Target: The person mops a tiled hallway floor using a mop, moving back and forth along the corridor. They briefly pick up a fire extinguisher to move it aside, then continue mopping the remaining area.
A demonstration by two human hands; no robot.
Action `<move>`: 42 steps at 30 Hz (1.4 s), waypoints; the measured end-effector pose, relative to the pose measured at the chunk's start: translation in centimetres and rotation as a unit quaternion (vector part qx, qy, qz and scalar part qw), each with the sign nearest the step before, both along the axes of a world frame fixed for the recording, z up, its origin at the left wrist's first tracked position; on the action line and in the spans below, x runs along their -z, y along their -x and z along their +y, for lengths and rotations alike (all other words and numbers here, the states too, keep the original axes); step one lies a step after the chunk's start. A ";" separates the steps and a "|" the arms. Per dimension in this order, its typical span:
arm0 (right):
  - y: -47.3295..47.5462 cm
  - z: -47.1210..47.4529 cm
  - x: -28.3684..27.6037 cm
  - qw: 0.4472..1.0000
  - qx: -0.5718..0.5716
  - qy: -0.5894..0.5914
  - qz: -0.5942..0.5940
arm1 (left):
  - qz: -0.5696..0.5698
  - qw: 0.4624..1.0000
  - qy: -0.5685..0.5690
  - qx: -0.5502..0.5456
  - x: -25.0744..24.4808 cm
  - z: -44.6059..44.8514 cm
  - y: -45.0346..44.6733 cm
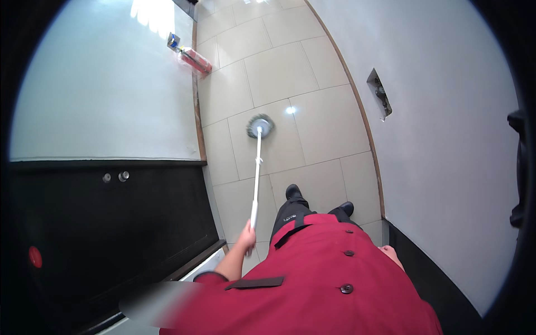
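A round mop with a grey fringed head rests on the beige tiled floor ahead of my feet. Its white handle runs back towards me on the left side. My left hand is closed around the handle's thick grip near the upper end. On the other side, my right hand hangs beside the red buttoned coat, partly hidden by it, away from the mop. The visible part looks curled, but its fingers are not clear.
A red fire extinguisher in clear plastic hangs at the left wall. A black door with knobs stands at left. The right wall has a cut-out with a valve-like metal fitting. Brown edging lines both walls' bases.
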State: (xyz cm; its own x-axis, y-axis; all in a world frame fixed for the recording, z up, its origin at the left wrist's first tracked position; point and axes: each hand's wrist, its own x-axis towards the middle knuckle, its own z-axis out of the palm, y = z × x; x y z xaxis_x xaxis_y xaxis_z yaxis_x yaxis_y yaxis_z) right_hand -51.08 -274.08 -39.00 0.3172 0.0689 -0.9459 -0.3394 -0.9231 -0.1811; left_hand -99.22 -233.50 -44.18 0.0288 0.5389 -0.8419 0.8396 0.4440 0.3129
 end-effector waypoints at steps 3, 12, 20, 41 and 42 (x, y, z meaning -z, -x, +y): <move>-1.4 -3.4 1.6 0.998 -0.057 0.036 0.011 | 0.008 0.981 -0.116 0.154 -5.3 -12.3 4.8; -2.3 -7.2 4.7 0.984 0.161 0.030 -0.068 | 0.076 0.987 -0.004 0.142 -5.5 -1.9 -5.0; 9.5 -2.8 0.1 0.978 0.198 0.015 -0.063 | 0.023 0.989 -0.005 0.146 1.7 25.0 -23.6; 23.4 8.4 1.3 0.915 0.370 -0.104 -0.124 | 0.408 0.630 0.173 0.638 -4.4 32.2 -0.4; 25.7 7.3 1.2 0.920 0.352 -0.096 -0.141 | 0.425 0.581 0.122 0.683 -3.6 34.0 -5.4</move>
State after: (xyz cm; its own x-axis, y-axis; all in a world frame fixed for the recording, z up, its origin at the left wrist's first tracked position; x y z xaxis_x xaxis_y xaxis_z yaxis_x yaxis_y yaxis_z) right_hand -76.82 -266.79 -40.22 0.5781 -0.0890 -0.8111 -0.7554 -0.4343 -0.4907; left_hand -93.77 -199.48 -40.61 -0.1931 0.3645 -0.9110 0.2663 -0.8741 -0.4062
